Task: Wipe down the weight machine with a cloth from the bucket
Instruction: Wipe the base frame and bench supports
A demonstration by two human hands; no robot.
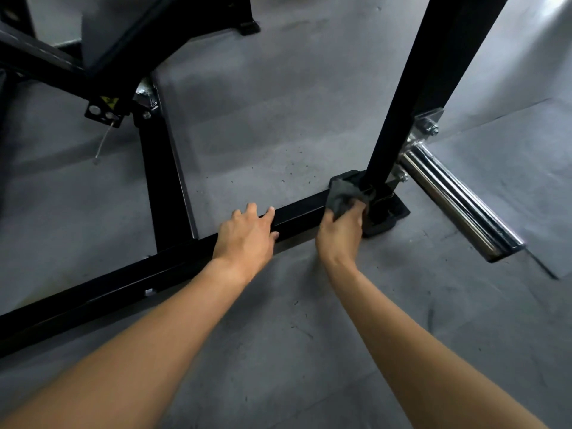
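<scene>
Two bare forearms (161, 335) reach up from the bottom edge toward the low frame of the weight machine (161, 168).

The left hand (247, 233) lies palm down on the black base bar (102, 297). Its fingers (252, 209) are nearly straight and slightly apart, the tips resting over the bar's top face and holding nothing.

The right hand (340, 233) has its fingers (357, 210) curled tight round a grey cloth (342, 195). It presses the cloth against the joint where the base bar meets the upright post (411, 97). The cloth is bunched and soft-looking. Most of it bulges out above the knuckles and touches the foot of the post (how much is tucked inside the palm cannot be seen).

The bar and post are square-section metal tubes in glossy black paint. The post stands on a flat black foot plate (390, 216) just beside the right hand.

A bright bolted bracket (425, 125) on the post carries a polished chrome peg (455, 202), a smooth cylinder that slants out over the floor (278, 125). The floor is matte grey and speckled with dark flecks.
</scene>
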